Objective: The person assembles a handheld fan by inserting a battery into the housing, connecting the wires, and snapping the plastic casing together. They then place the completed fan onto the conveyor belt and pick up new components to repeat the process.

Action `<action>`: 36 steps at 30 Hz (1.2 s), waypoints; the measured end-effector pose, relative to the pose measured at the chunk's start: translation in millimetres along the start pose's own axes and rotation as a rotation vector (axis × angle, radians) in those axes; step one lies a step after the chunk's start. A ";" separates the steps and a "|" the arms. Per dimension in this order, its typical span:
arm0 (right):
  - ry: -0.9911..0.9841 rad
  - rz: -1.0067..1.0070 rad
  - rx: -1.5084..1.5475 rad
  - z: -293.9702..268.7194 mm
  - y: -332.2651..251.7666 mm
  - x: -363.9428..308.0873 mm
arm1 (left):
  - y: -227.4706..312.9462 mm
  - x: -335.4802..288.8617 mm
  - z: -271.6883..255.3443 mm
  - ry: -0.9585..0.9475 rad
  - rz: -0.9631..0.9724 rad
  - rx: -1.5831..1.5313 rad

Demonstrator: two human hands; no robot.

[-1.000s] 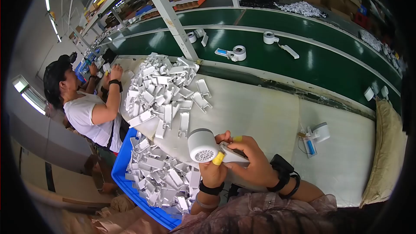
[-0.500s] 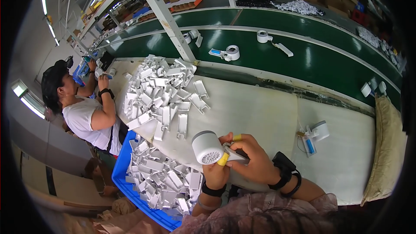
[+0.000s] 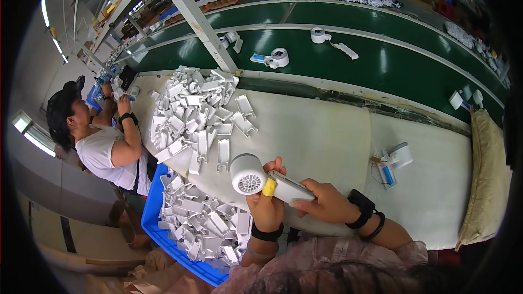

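Note:
Over the front edge of the table I hold a white handheld fan (image 3: 248, 173) with a round, grilled head and a long handle. My left hand (image 3: 266, 207) is closed around the neck below the head, its yellow-wrapped thumb lying across the front. Closed on the far end of the handle is my right hand (image 3: 329, 202), thumb beneath and fingers on top. A heap of white plastic handle shells (image 3: 199, 106) lies on the table beyond to the left. To the right rests an opened fan with a blue battery cell (image 3: 387, 174).
A blue bin (image 3: 153, 209) full of similar shells stands at my left. Behind the table runs a green conveyor belt (image 3: 392, 65) carrying several fan units. A white post (image 3: 190, 16) rises at the table's far edge. A tan sack (image 3: 482, 179) sits far right; a co-worker (image 3: 103, 144) works at left.
My right hand has shifted from the neck out to the handle's far end. The handle now shows a longer, broader body. The whole view has shifted slightly.

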State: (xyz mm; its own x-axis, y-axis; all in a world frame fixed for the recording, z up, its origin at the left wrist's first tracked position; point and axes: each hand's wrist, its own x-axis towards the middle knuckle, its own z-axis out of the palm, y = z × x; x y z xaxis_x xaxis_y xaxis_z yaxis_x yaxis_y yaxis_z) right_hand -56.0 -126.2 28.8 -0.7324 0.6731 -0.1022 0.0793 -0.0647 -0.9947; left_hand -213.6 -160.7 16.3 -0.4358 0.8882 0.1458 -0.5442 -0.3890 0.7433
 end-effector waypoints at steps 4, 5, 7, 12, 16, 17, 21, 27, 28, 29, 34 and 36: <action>0.033 -0.026 -0.093 1.3 3.8 1.3 | -2.7 1.8 -1.5 0.029 -0.015 -0.016; 0.037 -0.016 -0.091 0.2 2.8 2.6 | -2.8 3.2 -0.1 0.033 -0.025 -0.019; 0.017 0.046 -0.043 -4.6 -1.5 6.8 | -2.2 8.7 4.1 0.039 -0.031 -0.004; 0.005 0.048 -0.107 -15.4 1.1 -4.4 | 2.0 25.3 3.4 0.005 -0.239 -0.034; -0.041 -0.024 -0.370 -46.4 2.1 -27.3 | 14.7 66.2 7.3 -0.113 -0.404 0.094; -0.051 -0.064 -0.454 -54.0 4.2 -33.7 | 15.7 81.2 12.2 -0.120 -0.388 0.092; 0.025 -0.022 -0.219 -71.5 34.0 -47.8 | -9.3 168.1 36.0 -0.500 -0.460 0.406; 0.066 -0.035 -0.006 -71.9 55.4 -50.6 | -136.6 318.2 64.4 -0.487 0.018 1.296; 0.058 -0.010 0.039 -78.5 63.6 -50.9 | -155.2 319.9 91.3 -0.458 0.022 1.299; 0.031 -0.026 0.019 -76.4 63.4 -48.2 | -171.4 345.0 84.1 -0.402 -0.071 1.216; -0.039 0.148 -0.061 -82.9 79.8 -44.1 | -244.9 357.6 152.0 -0.431 0.069 1.336; -0.009 0.278 0.076 -75.7 111.1 -40.8 | -262.3 370.1 155.0 -0.468 0.068 1.334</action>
State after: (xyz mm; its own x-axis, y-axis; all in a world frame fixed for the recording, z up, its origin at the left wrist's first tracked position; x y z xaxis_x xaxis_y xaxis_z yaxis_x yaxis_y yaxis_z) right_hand 33.9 -105.1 -77.0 -0.6954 0.6154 -0.3710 0.2272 -0.3014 -0.9260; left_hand -121.0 307.9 -23.5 -0.0153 0.9777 0.2094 0.6586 -0.1477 0.7378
